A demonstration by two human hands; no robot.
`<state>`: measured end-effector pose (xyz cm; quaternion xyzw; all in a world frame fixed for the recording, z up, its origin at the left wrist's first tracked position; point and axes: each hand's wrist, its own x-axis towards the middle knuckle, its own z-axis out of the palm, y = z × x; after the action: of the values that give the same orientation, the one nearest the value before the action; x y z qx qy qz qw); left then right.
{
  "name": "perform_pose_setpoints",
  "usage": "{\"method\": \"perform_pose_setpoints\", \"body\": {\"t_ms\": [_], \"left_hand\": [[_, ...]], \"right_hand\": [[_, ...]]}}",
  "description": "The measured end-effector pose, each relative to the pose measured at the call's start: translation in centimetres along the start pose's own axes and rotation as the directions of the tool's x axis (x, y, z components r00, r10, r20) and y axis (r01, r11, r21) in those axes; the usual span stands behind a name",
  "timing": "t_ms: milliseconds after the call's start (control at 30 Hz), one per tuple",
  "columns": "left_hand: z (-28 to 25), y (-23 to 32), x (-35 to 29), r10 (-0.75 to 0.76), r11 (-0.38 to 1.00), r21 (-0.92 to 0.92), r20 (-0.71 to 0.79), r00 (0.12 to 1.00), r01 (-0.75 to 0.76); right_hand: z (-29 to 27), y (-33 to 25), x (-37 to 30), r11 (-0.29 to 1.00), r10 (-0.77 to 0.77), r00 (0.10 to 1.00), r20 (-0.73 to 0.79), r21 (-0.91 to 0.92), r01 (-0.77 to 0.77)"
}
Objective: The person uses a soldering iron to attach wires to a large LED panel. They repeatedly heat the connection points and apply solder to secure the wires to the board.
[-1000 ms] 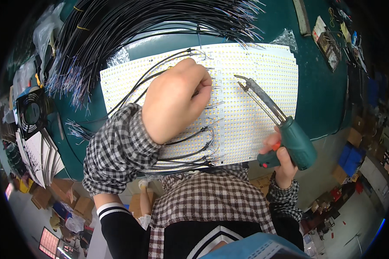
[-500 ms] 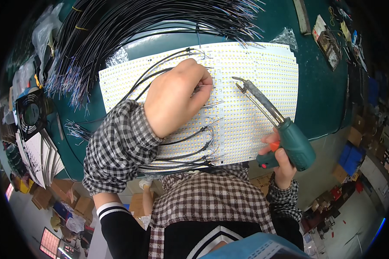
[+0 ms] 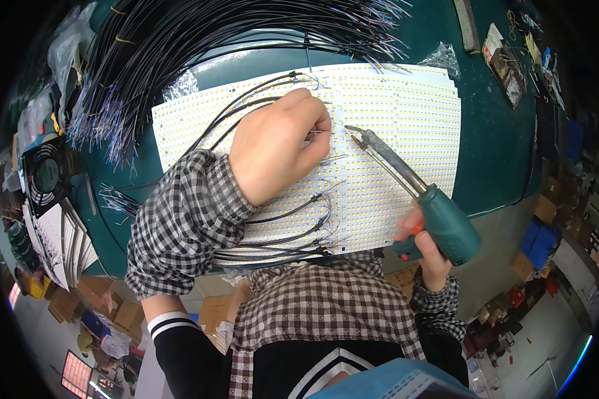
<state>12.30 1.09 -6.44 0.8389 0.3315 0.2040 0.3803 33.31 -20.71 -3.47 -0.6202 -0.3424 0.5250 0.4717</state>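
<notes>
A white LED circuit panel (image 3: 427, 166) with rows of small yellow chips lies before me. My left hand (image 3: 279, 146) is closed in a pinch over its middle, with the end of a thin wire (image 3: 314, 133) between thumb and fingers. Its fingers hide most of that wire. My right hand (image 3: 435, 263) grips a green soldering gun (image 3: 451, 229) by its handle, one finger at the red trigger. The gun's bent metal tip is just right of the left fingertips; I cannot tell whether it touches the panel. Several black cables (image 3: 293, 235) with bared wire ends lie across the panel's left half.
A large bundle of black cables (image 3: 246, 30) curves over the green table (image 3: 492, 153) beyond the panel. A black fan (image 3: 46, 169) and stacked white sheets (image 3: 56, 243) sit at the left. A stained box (image 3: 502, 66) lies at the far right.
The soldering gun has moved left, its tip closer to my left fingertips. My left hand has shifted slightly to the right, still pinching.
</notes>
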Motion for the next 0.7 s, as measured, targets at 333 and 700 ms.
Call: {"method": "perform_pose_setpoints", "body": {"t_ms": [333, 700], "left_hand": [[-0.6, -0.4, 0.7, -0.016, 0.997, -0.074, 0.059, 0.998, 0.021], [-0.7, -0.1, 0.8, -0.052, 0.996, -0.066, 0.069, 0.996, 0.057]], "right_hand": [[-0.2, 0.4, -0.1, 0.998, -0.019, 0.999, 0.041, -0.054, 0.021], [0.1, 0.2, 0.1, 0.999, -0.024, 0.999, 0.038, 0.045, 0.022]]}}
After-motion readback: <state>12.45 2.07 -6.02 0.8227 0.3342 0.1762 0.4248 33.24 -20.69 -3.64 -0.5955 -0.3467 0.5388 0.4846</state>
